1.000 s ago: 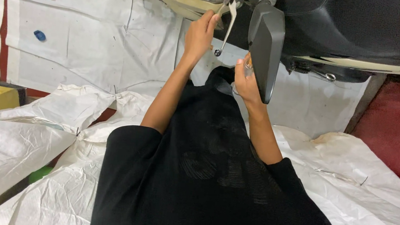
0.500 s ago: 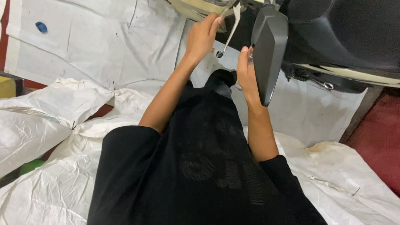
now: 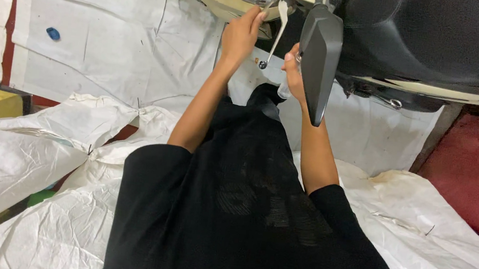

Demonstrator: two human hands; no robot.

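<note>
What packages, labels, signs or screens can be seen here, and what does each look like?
No labels, signs or screens show.
White woven sacks: crumpled and flattened, spread over the floor beneath the person, off-white with creases.
White sheets: flat pale panels laid farther up in the picture, with a small blue spot on one.

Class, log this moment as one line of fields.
left hand: at brake lever | right hand: behind black mirror | scooter above | white sheets below
</note>
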